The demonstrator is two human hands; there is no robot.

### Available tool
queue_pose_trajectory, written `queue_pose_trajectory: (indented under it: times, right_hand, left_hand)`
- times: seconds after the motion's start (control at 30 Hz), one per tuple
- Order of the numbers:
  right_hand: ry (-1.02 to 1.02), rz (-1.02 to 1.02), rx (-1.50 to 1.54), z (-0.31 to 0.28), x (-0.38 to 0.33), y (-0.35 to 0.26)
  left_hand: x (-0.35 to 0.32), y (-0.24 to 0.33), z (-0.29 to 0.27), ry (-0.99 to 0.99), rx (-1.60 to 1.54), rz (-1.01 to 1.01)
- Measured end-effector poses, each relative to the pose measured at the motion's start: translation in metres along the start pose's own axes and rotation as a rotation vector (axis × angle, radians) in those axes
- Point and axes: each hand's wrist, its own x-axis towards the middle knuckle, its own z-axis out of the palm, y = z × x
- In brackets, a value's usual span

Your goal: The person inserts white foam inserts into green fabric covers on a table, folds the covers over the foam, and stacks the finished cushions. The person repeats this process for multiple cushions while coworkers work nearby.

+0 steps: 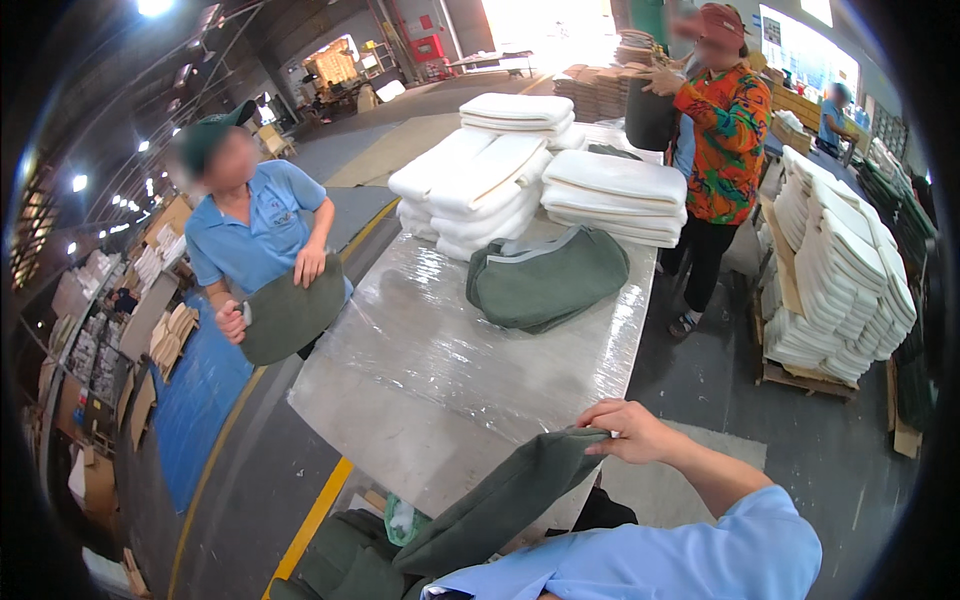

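My right hand [628, 432] reaches out over the table's near right corner, its fingers pinched on the upper end of a dark green fabric cover [500, 500]. The cover hangs long and slack from there down toward the lower edge, close to my body. My left hand does not show. More dark green fabric [345, 560] lies bunched at the lower left, beside the cover's low end. Farther up the table rests another dark green cover [550, 280], loosely folded, with a pale grey strip along its top edge.
Clear plastic film covers the table [400, 350]. White foam pads [470, 185] are stacked at its far end, with a further pile [615, 195] to the right. At left a co-worker [255, 215] holds a green cover; another person [725, 130] stands far right. Foam pads fill a pallet [830, 270].
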Motion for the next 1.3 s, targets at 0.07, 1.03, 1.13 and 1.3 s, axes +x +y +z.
queue_pose_trajectory:
  times: [0.07, 1.03, 1.13, 1.3]
  right_hand:
    - [0.055, 0.016, -0.014, -0.004, -0.001, 0.005]
    - [0.144, 0.159, 0.049, 0.014, -0.036, 0.063]
    - [0.215, 0.091, 0.014, 0.017, -0.023, 0.056]
    - [0.337, 0.062, -0.202, 0.020, -0.031, 0.033]
  left_hand:
    - [-0.005, -0.004, -0.001, 0.017, -0.002, -0.013]
    - [0.009, 0.201, -0.079, -0.419, 0.103, 0.577]
    - [-0.100, 0.319, -0.021, -0.596, 0.498, 0.906]
    - [-0.109, 0.380, 0.035, -0.702, 0.973, 1.061]
